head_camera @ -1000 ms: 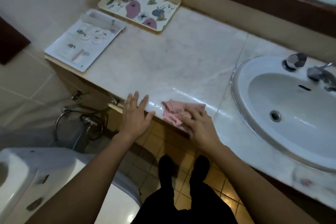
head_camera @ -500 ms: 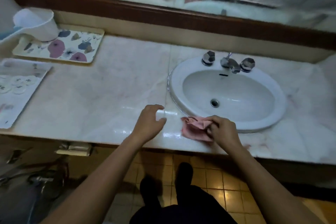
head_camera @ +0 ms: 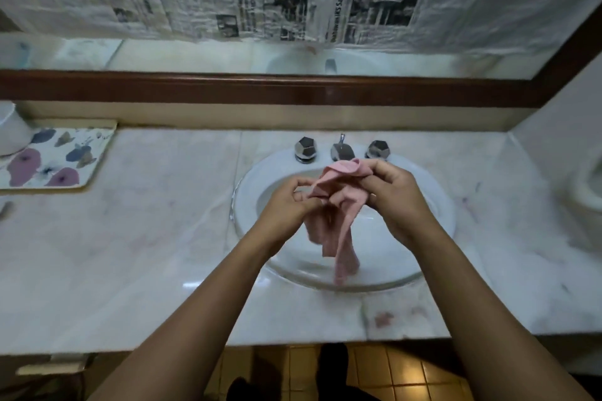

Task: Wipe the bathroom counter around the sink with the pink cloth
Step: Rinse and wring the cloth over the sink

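The pink cloth [head_camera: 338, 225] hangs crumpled in the air above the white oval sink [head_camera: 436, 215], its loose end dangling toward the front rim. My left hand [head_camera: 286, 205] pinches its left edge. My right hand [head_camera: 394, 195] grips its upper right corner just in front of the faucet. The pale marble counter [head_camera: 156, 238] spreads around the sink on both sides, with faint pinkish stains near the front edge.
A chrome faucet [head_camera: 342, 150] with two faceted knobs stands behind the sink. A floral tray [head_camera: 55, 159] with a white cup sits at the back left. A wood-framed mirror [head_camera: 293, 88] covered with newspaper runs along the back. A white object [head_camera: 589, 182] stands at the far right.
The cloth has been lifted off the counter's front edge and raised over the sink. My left hand left the counter and took hold of it. The view swung right and centred on the sink.
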